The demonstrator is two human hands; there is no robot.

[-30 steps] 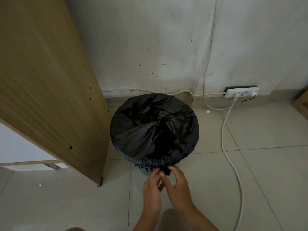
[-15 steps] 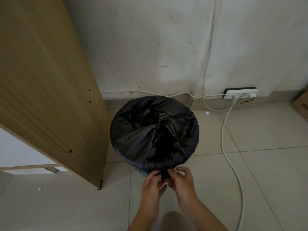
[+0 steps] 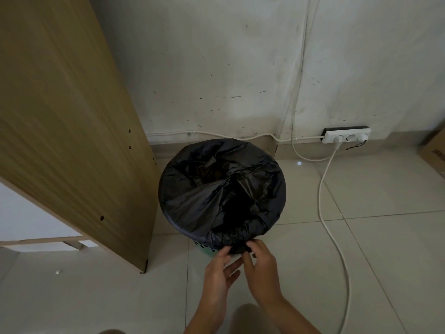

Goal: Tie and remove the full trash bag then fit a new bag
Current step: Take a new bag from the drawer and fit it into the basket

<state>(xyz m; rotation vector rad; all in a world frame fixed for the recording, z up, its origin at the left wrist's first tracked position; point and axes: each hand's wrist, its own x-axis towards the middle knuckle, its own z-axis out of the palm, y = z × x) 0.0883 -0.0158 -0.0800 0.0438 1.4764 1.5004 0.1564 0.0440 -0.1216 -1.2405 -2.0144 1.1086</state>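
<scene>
A black trash bag point(image 3: 216, 189) lines a round green bin point(image 3: 204, 250) on the tiled floor by the wall; only a sliver of the bin's green mesh shows under the bag's folded rim. At the bin's near edge a small bunched tuck of the bag point(image 3: 237, 248) hangs down. My left hand point(image 3: 220, 273) and my right hand point(image 3: 261, 268) meet there, fingertips pinching that bunched plastic from either side. The bag's inside is dark and its contents are hard to make out.
A tall wooden panel point(image 3: 72, 128) leans close on the bin's left. A white power strip point(image 3: 345, 136) sits at the wall base, its cable point(image 3: 337, 249) trailing across the floor on the right. A cardboard box corner point(image 3: 433, 153) shows at far right.
Both hands have stayed at the bag's near edge, fingers working the bunched tuck; the view has shifted slightly and the hands sit a little closer to the rim.
</scene>
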